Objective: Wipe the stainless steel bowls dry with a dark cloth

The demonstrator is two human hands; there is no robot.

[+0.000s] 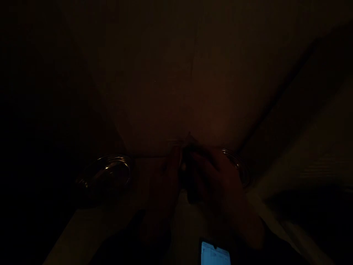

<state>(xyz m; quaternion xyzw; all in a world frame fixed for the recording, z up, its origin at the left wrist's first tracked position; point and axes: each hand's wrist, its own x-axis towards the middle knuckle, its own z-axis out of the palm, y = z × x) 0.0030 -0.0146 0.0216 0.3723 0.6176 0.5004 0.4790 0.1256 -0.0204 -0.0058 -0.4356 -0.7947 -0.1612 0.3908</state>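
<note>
The picture is very dark, so only outlines show. My right hand is closed, its fingers curled around a dark object whose kind I cannot make out. Close beside it on the left is my left hand, its thumb or finger pointing up against a thin pale edge at the same spot. Its fingers look closed, but what they hold is lost in shadow. Both hands meet just below the middle of the view, over a pale surface.
Shiny round items with ringed rims, perhaps glass or metal, stand to the left and, partly behind my right hand, to the right. A phone with a lit blue screen lies at the bottom edge. A dim brownish surface fills the background.
</note>
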